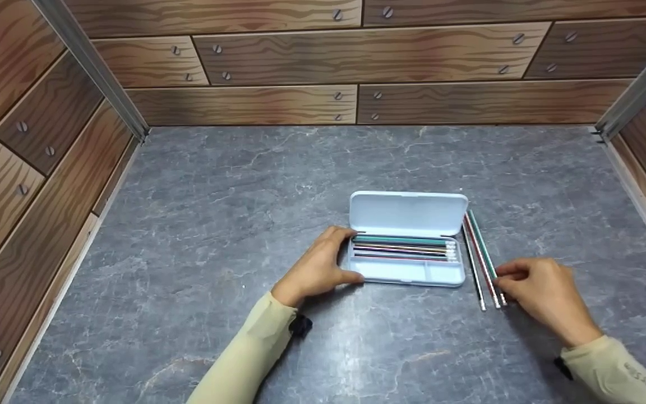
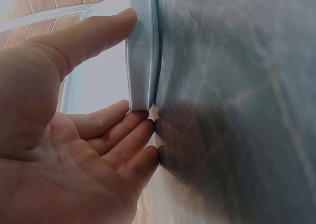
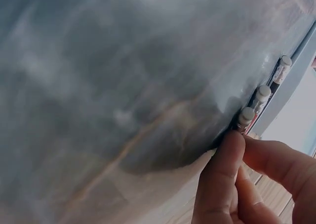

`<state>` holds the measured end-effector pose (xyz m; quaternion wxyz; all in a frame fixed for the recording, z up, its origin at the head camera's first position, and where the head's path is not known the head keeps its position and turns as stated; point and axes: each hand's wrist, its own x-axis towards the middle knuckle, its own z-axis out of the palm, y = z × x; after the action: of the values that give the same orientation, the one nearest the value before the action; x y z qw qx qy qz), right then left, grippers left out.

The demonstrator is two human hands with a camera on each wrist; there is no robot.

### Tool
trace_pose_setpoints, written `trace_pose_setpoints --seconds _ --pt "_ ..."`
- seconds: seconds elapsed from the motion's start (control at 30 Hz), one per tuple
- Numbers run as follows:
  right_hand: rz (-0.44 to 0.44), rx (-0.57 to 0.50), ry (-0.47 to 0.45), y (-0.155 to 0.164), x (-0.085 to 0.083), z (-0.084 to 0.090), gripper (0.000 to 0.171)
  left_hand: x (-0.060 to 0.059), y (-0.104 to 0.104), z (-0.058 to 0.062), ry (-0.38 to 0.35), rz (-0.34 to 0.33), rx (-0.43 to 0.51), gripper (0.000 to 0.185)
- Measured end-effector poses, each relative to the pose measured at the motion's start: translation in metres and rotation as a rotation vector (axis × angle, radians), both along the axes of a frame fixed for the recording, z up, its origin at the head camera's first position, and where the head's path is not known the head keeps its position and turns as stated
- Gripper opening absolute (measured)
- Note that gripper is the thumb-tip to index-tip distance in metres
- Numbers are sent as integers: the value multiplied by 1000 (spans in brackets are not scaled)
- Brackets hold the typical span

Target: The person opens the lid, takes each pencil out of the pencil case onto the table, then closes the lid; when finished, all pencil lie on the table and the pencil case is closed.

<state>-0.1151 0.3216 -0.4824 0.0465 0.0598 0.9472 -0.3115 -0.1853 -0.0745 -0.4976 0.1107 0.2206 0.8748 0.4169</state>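
Observation:
An open light-blue pencil case (image 1: 390, 272) lies on the tabletop, its lid (image 1: 409, 213) tipped back. Several pencils (image 1: 401, 248) lie side by side in its rear compartment. My left hand (image 1: 317, 266) holds the case's left end, thumb at the front edge and fingers round the back corner. In the left wrist view the thumb presses the case's side wall (image 2: 140, 61). Right of the case lie three pencils: a dark one (image 1: 475, 272), a red one (image 1: 483, 259) and a green one (image 1: 483, 238). My right hand (image 1: 544, 294) pinches the green pencil near its eraser end (image 3: 245, 116).
The case's front section (image 1: 444, 272) has a small divider and shows bare plastic. Grey marbled tabletop (image 1: 233, 185) surrounds everything. Wood-patterned panels (image 1: 356, 59) stand at the back and both sides, joined by metal corner strips (image 1: 98, 67).

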Motion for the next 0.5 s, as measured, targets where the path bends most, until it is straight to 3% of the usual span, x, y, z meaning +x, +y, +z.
trace_pose_setpoints --seconds 0.33,0.5 --pt "-1 8 -2 -1 -1 1 29 0 1 0 -1 0 -9 87" --pt "-18 32 43 -5 -4 3 30 0 0 0 9 -4 -13 86"
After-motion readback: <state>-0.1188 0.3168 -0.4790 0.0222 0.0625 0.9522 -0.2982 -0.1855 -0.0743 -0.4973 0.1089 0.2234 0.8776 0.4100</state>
